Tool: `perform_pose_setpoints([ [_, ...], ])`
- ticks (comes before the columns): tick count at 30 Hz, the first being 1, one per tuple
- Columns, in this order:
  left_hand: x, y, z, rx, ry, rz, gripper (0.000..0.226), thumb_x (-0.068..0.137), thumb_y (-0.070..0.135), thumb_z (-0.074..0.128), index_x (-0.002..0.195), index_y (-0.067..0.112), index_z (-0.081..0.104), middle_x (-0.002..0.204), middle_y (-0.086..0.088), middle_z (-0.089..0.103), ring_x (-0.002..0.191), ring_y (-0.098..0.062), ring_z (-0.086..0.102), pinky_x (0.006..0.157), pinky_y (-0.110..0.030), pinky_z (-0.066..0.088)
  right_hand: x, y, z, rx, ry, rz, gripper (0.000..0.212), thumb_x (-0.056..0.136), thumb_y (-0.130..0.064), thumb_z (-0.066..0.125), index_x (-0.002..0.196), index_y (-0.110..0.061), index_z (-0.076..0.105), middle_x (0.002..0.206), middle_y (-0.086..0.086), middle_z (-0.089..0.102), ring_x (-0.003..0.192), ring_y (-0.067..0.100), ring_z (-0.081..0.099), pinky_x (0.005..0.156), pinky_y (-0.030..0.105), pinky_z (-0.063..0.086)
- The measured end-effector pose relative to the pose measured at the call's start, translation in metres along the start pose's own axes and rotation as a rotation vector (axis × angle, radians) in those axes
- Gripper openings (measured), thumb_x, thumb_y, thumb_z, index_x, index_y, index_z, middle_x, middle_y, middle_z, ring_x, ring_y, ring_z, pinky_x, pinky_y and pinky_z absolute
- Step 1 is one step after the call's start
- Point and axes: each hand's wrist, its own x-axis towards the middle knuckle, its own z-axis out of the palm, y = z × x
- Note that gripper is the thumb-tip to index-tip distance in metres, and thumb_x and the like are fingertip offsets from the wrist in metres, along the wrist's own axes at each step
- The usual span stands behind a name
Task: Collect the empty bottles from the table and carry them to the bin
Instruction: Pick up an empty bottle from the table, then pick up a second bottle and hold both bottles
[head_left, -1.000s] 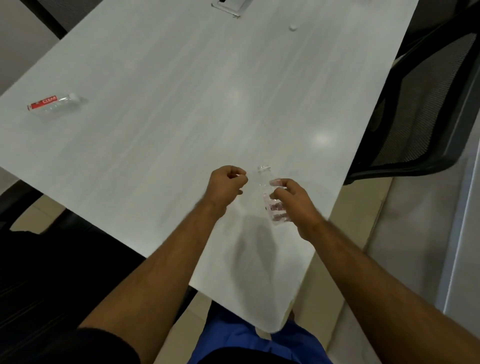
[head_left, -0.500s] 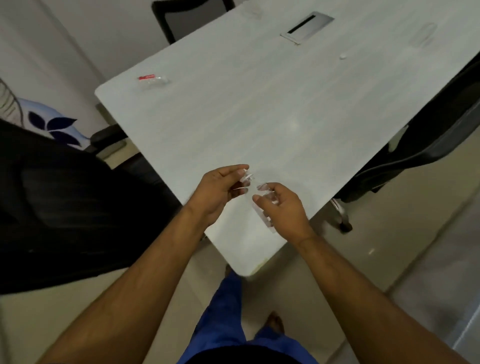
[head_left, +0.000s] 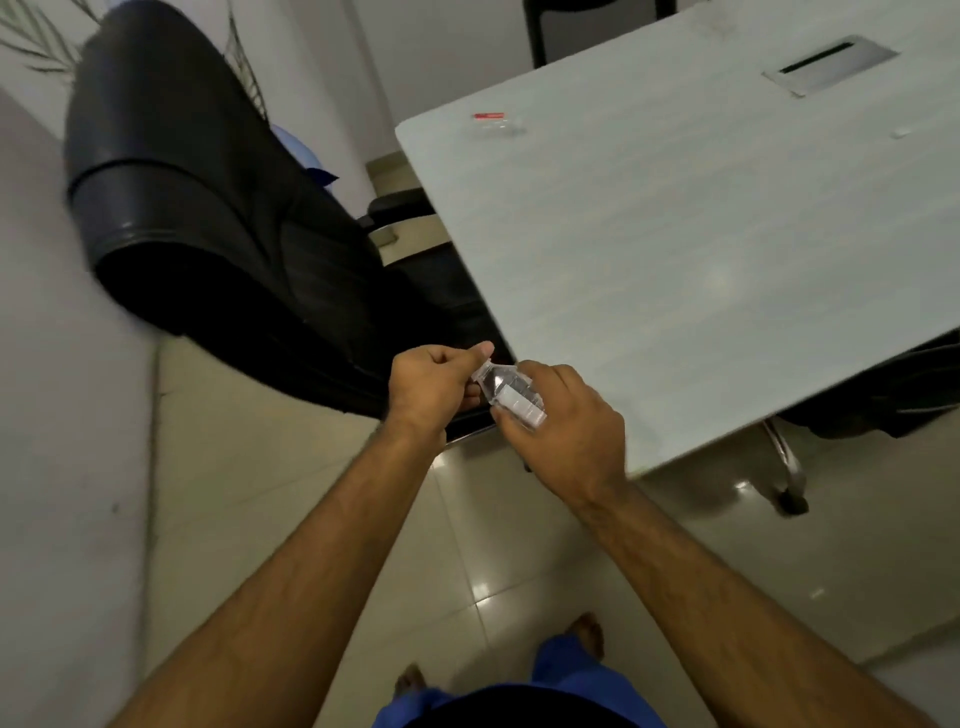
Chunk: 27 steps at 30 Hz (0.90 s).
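Fingers of the right hand (head_left: 569, 423) curl round the body of a small clear bottle (head_left: 511, 393), held in the air just off the table's (head_left: 701, 249) 7 o'clock corner. Left hand (head_left: 434, 387) pinches at the bottle's neck end, thumb and fingers closed together there. A second bottle with a red label (head_left: 492, 122) lies on the table toward 11 o'clock, near its far corner. At 9 o'clock stands a black chair (head_left: 218, 218).

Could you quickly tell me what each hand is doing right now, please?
Left hand: pinches the cap end of the clear bottle.
Right hand: grips the bottle's body.
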Motion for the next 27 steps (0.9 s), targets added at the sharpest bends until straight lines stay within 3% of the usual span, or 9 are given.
perform_pose_setpoints([
  [4,-0.008,-0.018,-0.085,-0.191,-0.02,-0.014,0.013,0.089,0.015,0.071,0.099,0.008,0.074,0.088,-0.007,0.077,0.073,-0.013,0.075,0.062,-0.022,0.058,-0.01,-0.063,0.031,0.277,-0.23,0.089,0.044,0.083,-0.061,0.065,0.12,-0.036,0.063,0.097,-0.015,0.069,0.081,0.004,0.065,0.066,0.023,0.054],
  [7,-0.006,-0.033,-0.168,-0.348,-0.101,0.002,0.02,0.091,0.01,0.067,0.11,0.006,0.072,0.095,-0.008,0.076,0.087,-0.016,0.074,0.072,-0.023,0.058,-0.02,-0.129,0.062,0.695,-0.459,0.267,0.032,0.089,-0.05,0.068,0.105,-0.023,0.071,0.088,0.001,0.074,0.074,0.009,0.07,0.064,0.028,0.056],
  [9,-0.001,-0.047,-0.232,-0.42,-0.16,0.034,0.02,0.092,0.007,0.063,0.111,0.005,0.071,0.097,-0.009,0.075,0.088,-0.017,0.072,0.078,-0.026,0.059,-0.028,-0.179,0.088,1.004,-0.727,0.461,0.04,0.095,-0.047,0.061,0.111,-0.011,0.069,0.092,0.016,0.074,0.071,0.022,0.069,0.058,0.033,0.055],
  [11,0.003,-0.057,-0.28,-0.469,-0.204,0.033,0.019,0.093,0.006,0.061,0.109,0.005,0.071,0.099,-0.01,0.075,0.088,-0.018,0.071,0.084,-0.029,0.057,-0.034,-0.214,0.109,1.199,-0.985,0.647,0.052,0.097,-0.054,0.05,0.121,-0.011,0.066,0.09,0.013,0.071,0.068,0.023,0.067,0.055,0.031,0.053],
  [13,0.01,-0.072,-0.333,-0.502,-0.174,0.036,0.017,0.093,0.006,0.061,0.106,0.006,0.071,0.098,-0.01,0.074,0.085,-0.018,0.07,0.082,-0.029,0.057,-0.042,-0.255,0.139,1.248,-1.106,0.714,0.053,0.097,-0.058,0.046,0.12,-0.014,0.066,0.088,0.009,0.07,0.068,0.02,0.066,0.055,0.03,0.053],
  [17,0.025,-0.089,-0.418,-0.473,0.095,0.08,0.008,0.089,0.004,0.068,0.096,0.005,0.072,0.088,-0.011,0.072,0.079,-0.02,0.067,0.072,-0.025,0.059,-0.057,-0.337,0.196,0.913,-0.95,0.558,0.043,0.093,-0.058,0.056,0.106,-0.019,0.069,0.098,0.016,0.076,0.074,0.019,0.07,0.066,0.034,0.057],
  [20,0.042,-0.092,-0.478,-0.48,0.255,0.112,0.007,0.086,0.007,0.072,0.094,0.004,0.072,0.091,-0.015,0.071,0.081,-0.023,0.067,0.074,-0.028,0.059,-0.064,-0.4,0.239,0.865,-0.819,0.427,0.041,0.091,-0.049,0.066,0.106,-0.012,0.067,0.085,0.009,0.071,0.065,0.015,0.061,0.053,0.027,0.05],
  [23,0.07,-0.09,-0.531,-0.496,0.268,0.111,0.012,0.089,0.012,0.071,0.099,0.005,0.072,0.096,-0.015,0.071,0.086,-0.023,0.066,0.075,-0.03,0.058,-0.054,-0.45,0.285,0.827,-0.762,0.334,0.041,0.09,-0.051,0.066,0.101,-0.012,0.068,0.077,0.005,0.069,0.056,0.014,0.059,0.046,0.026,0.046],
  [27,0.121,-0.081,-0.593,-0.515,0.222,0.109,0.01,0.094,0.012,0.064,0.1,0.009,0.071,0.099,-0.011,0.073,0.086,-0.019,0.068,0.071,-0.026,0.057,-0.015,-0.49,0.347,0.895,-0.82,0.311,0.037,0.094,-0.046,0.064,0.098,-0.009,0.068,0.075,0.011,0.069,0.056,0.023,0.06,0.044,0.025,0.042],
])
